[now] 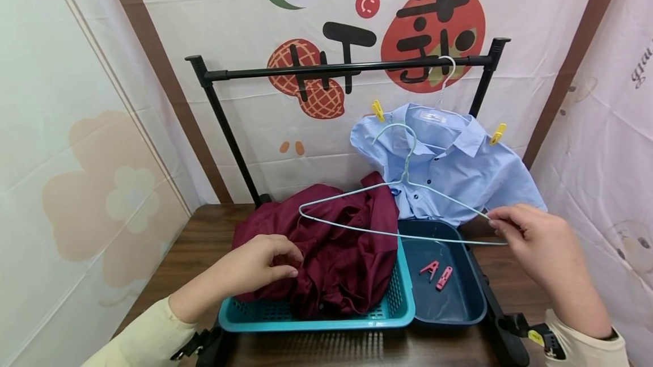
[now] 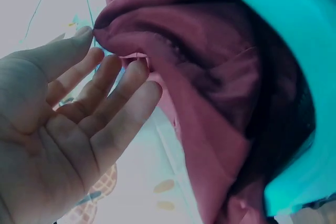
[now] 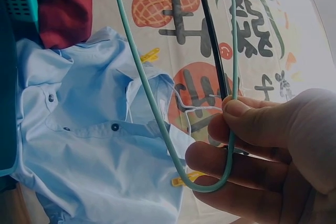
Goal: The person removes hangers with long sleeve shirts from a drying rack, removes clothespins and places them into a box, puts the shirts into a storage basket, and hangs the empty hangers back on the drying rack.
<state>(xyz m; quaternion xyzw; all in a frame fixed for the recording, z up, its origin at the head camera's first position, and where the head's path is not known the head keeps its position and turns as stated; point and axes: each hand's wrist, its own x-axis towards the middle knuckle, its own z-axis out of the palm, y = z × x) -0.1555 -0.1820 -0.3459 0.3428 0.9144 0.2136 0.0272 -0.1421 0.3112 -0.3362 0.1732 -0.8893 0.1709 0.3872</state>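
My right hand pinches one end of a mint-green wire hanger, thumb against fingers. The hanger spans the space above the baskets, its hook pointing up. In the right wrist view the hanger's rounded corner lies across the fingers. My left hand is beside a crumpled maroon garment; its fingers are loosely bent and hold nothing in the left wrist view, where the garment fills the middle. That garment is heaped in a turquoise basket.
A light blue shirt hangs at the right of a black rack on a white hanger, with yellow clips at its shoulders. Two pink clips lie in a dark blue tray. Printed cloth walls surround the wooden table.
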